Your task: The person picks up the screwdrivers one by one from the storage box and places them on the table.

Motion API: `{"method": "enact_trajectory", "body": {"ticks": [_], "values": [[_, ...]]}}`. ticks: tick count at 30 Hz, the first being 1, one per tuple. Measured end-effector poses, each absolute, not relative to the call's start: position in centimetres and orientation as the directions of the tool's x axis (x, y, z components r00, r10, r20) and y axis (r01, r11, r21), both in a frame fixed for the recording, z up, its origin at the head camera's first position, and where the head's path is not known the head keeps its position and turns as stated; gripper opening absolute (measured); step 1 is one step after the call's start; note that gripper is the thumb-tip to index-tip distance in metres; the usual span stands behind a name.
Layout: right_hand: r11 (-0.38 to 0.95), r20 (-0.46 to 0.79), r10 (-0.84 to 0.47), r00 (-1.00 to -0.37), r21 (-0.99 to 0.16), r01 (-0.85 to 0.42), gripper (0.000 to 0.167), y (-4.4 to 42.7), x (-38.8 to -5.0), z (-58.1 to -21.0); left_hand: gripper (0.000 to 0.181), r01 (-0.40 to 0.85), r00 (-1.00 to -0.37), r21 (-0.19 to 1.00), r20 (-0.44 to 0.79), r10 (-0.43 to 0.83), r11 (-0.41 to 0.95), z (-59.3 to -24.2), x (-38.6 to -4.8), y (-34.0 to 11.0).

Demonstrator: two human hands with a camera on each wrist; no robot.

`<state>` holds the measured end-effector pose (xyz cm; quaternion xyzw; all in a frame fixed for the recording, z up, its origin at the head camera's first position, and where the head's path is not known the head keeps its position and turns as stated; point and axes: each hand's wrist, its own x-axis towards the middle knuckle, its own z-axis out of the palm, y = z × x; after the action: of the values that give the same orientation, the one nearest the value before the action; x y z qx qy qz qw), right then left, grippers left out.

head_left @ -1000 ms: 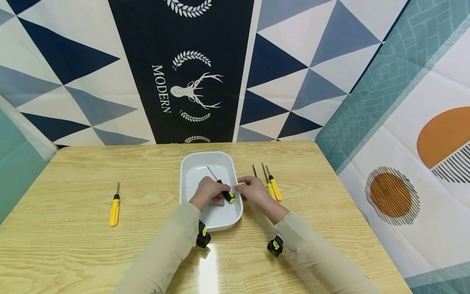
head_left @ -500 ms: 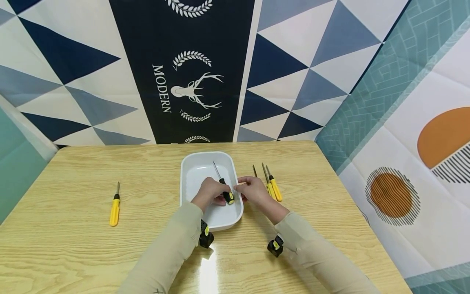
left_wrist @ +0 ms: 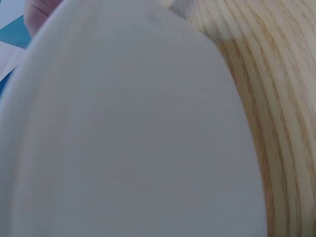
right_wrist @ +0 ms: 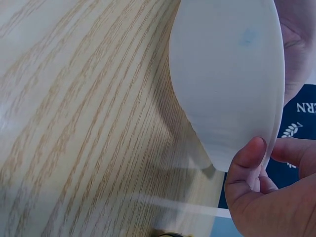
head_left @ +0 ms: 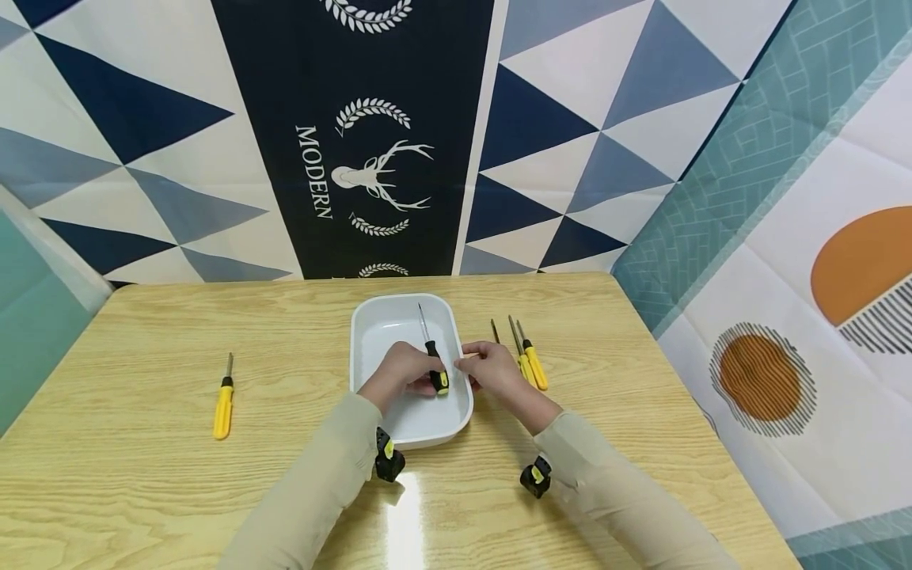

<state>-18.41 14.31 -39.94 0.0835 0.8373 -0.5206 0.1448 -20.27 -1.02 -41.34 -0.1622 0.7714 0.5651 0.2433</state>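
Inside the white tray (head_left: 416, 431), my left hand (head_left: 404, 370) holds a black-and-yellow screwdriver (head_left: 432, 350) by its handle. The shaft points toward the tray's far wall, and the fingers partly cover the handle. At the tray's right rim, my right hand (head_left: 495, 370) pinches the edge between thumb and fingers, seen closely in the right wrist view where the tray wall (right_wrist: 227, 74) fills the middle. The left wrist view is mostly blocked by the tray's outer wall (left_wrist: 138, 123).
Several yellow-handled screwdrivers (head_left: 534, 364) lie right of the tray, partly behind my right hand. Another yellow screwdriver (head_left: 224, 404) lies alone on the left of the wooden table (head_left: 299, 332). A patterned cloth backdrop (head_left: 385, 158) rises behind the table's far edge.
The screwdriver in my left hand has swung from slanting left to nearly straight away from me, its handle shifting slightly left. My right hand has stayed on the rim.
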Motion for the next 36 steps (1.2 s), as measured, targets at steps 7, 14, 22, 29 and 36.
{"method": "enact_trajectory", "body": {"ticks": [7, 14, 22, 29, 36], "values": [[0.444, -0.335, -0.011, -0.942, -0.846, 0.296, 0.035, 14.2, -18.6, -40.0, 0.033, -0.515, -0.834, 0.794, -0.552, 0.027, 0.324, -40.9, -20.2, -2.2], [0.452, -0.339, -0.010, -0.941, -0.841, 0.298, 0.034, 14.3, -18.7, -40.1, 0.034, -0.468, -0.858, 0.834, -0.508, 0.078, 0.293, -40.5, -19.9, -3.1], [0.447, -0.330, -0.016, -0.944, -0.847, 0.288, 0.033, 14.2, -18.6, -40.1, 0.037, -0.400, -0.887, 0.882, -0.441, 0.135, 0.248, -40.0, -19.4, -3.6], [0.449, -0.318, -0.016, -0.948, -0.849, 0.277, 0.034, 14.2, -18.3, -40.1, 0.038, -0.389, -0.891, 0.891, -0.428, 0.150, 0.234, -39.9, -19.2, -3.8], [0.459, -0.317, -0.013, -0.948, -0.844, 0.276, 0.033, 14.3, -18.4, -40.2, 0.040, -0.352, -0.908, 0.910, -0.389, 0.155, 0.220, -39.8, -18.7, -4.3]]}}
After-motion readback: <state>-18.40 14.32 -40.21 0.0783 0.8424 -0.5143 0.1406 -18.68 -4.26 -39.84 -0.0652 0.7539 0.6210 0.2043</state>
